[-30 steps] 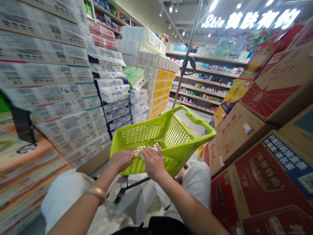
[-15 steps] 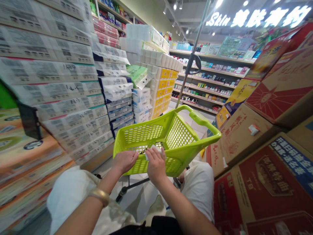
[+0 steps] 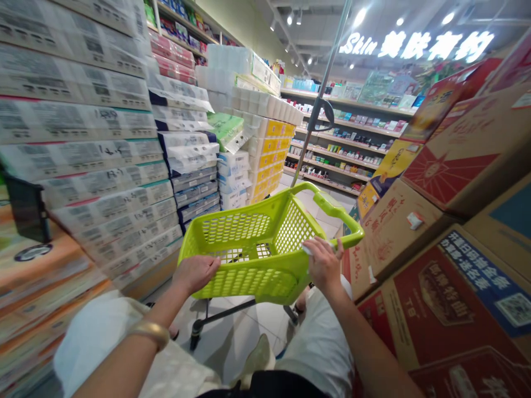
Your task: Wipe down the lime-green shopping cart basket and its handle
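A lime-green shopping cart with a perforated basket stands between my knees, its basket holding no goods that I can see. My left hand, with a gold bangle on the wrist, is closed over the basket's near rim toward the left. Farther right, close to where the rim meets the handle, my right hand presses a white tissue or cloth onto the rim. Most of that white piece is hidden under the fingers. The cart's raised handle lies just beyond my right hand.
Tall stacks of wrapped paper packs rise on the left. Cardboard cartons are piled close on the right. A metal pole leans beyond the cart, before shelves of small products. Dark wheels show under the basket.
My right hand has slid right along the near rim with the white piece, away from my left hand. The left hand stays on the rim. The view has shifted slightly right.
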`<state>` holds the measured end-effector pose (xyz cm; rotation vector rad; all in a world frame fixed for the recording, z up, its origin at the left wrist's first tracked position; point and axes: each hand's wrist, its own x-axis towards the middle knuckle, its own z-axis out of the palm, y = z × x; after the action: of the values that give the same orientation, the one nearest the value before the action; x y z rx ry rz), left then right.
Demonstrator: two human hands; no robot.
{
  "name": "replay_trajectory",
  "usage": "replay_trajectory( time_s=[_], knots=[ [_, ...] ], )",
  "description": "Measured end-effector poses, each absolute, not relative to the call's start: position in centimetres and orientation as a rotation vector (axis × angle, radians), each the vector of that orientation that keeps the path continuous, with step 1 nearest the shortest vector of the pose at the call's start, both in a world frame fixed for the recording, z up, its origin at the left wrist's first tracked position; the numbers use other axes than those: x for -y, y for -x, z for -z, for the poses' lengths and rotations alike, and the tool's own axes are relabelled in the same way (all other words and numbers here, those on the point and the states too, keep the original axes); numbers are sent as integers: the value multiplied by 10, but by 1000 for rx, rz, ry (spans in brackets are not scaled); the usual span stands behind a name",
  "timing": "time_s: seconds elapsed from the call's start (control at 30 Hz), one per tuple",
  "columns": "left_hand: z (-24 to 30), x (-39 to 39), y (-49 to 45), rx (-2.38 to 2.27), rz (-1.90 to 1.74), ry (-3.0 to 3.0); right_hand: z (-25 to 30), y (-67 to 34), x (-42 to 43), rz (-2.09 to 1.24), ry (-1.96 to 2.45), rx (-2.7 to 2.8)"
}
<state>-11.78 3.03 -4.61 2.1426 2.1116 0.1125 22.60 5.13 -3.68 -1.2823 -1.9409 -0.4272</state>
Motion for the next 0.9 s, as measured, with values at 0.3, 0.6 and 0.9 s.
replay_trajectory(
  time_s=[0.3, 0.6, 0.9],
  knots=[
    [42, -44, 129, -2134, -64, -2146, 1, -309, -92, 578, 1437, 1578],
    [44, -42, 122, -2427, -536, -2148, 3, -259, -58, 521, 1362, 1603],
    [-3, -5, -26, -1249, -1292, -2396, -8, -200, 0, 296, 1157, 1720]
  ],
)
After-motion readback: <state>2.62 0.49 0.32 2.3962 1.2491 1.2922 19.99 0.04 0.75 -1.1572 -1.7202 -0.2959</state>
